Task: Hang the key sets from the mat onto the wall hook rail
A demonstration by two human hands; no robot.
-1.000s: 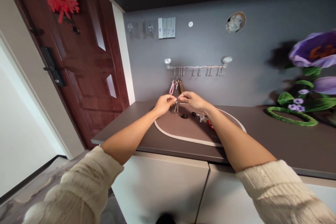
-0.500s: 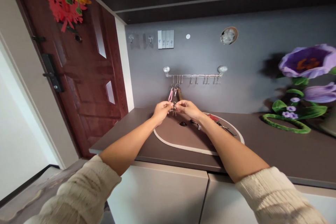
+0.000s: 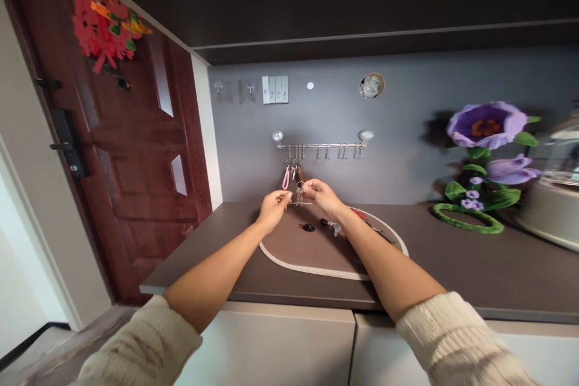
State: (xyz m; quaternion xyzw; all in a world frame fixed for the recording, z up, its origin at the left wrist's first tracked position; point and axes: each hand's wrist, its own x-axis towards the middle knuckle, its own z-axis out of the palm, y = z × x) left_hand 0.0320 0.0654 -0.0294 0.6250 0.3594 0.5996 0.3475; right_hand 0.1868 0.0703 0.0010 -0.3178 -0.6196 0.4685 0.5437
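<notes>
My left hand [image 3: 272, 208] and my right hand [image 3: 320, 195] are raised together over the counter, both pinched on a small bunch of keys [image 3: 299, 194] that hangs between them. The bunch sits just below a chrome hook rail [image 3: 321, 145] on the grey wall. A pink strap and a brown fob [image 3: 292, 174] hang from the rail's left hooks, right behind my fingers. Under my hands lies an oval brown mat [image 3: 289, 244] with a pale rim. On it rest a black key fob [image 3: 307, 227], a second key bunch [image 3: 331, 225] and a red-tagged item [image 3: 359, 214] beside my right forearm.
A dark red door [image 3: 131, 151] with a black handle stands at the left. Purple fabric flowers [image 3: 486, 163] with a green ring sit on the brown counter [image 3: 497, 265] at the right, next to a metal pot [image 3: 549, 205]. White cabinet fronts are below; a dark cupboard hangs overhead.
The view has tilted upward, showing more of the overhead cupboard. My hands have risen slightly with the keys, closer to the hook rail, and still pinch them together.
</notes>
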